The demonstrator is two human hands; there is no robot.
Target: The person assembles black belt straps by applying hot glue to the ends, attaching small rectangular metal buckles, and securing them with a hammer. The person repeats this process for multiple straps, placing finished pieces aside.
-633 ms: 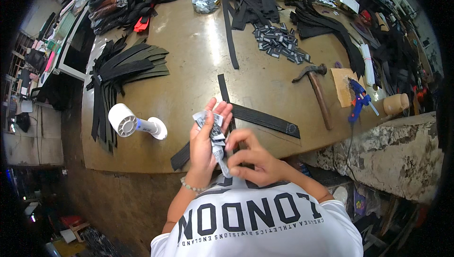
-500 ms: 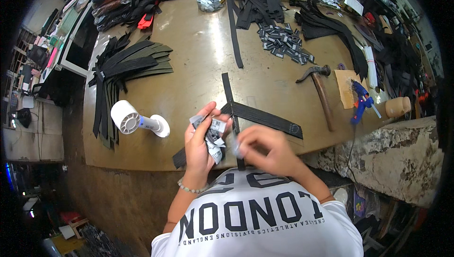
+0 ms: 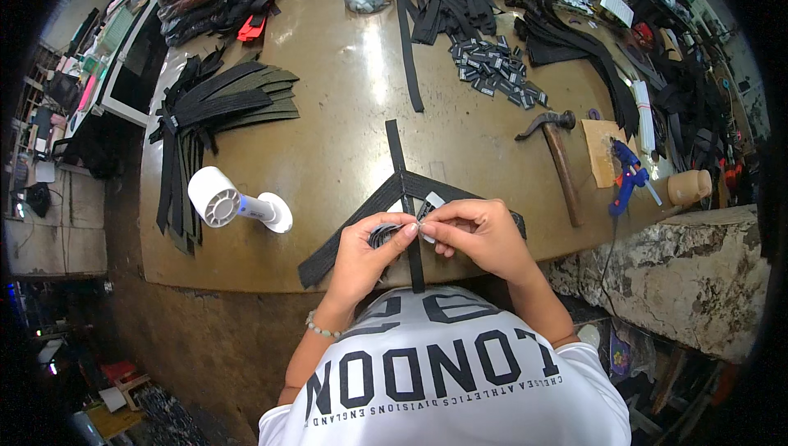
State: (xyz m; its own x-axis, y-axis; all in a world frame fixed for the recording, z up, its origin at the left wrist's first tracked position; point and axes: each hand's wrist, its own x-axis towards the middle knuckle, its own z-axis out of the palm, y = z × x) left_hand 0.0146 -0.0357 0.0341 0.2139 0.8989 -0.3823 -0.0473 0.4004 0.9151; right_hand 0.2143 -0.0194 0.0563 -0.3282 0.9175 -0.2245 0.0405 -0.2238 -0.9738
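Head camera: the left hand and right hand meet at their fingertips, thumbs and forefingers pinched on pale printed labels. The labels curl between the left thumb and fingers, and more of them poke out just beyond the right fingertips; which edge each finger grips is too small to tell. Under the hands, a narrow black webbing strip runs away from the body, crossing a wide black strap that slants down past the left hand. To the left of the hands a white portable fan stands on the table, with a bundle of black and olive straps farther left. To their right lie a claw hammer and, beyond it, a blue glue gun. Ahead of the hands, well apart, sits a pile of small dark tags.
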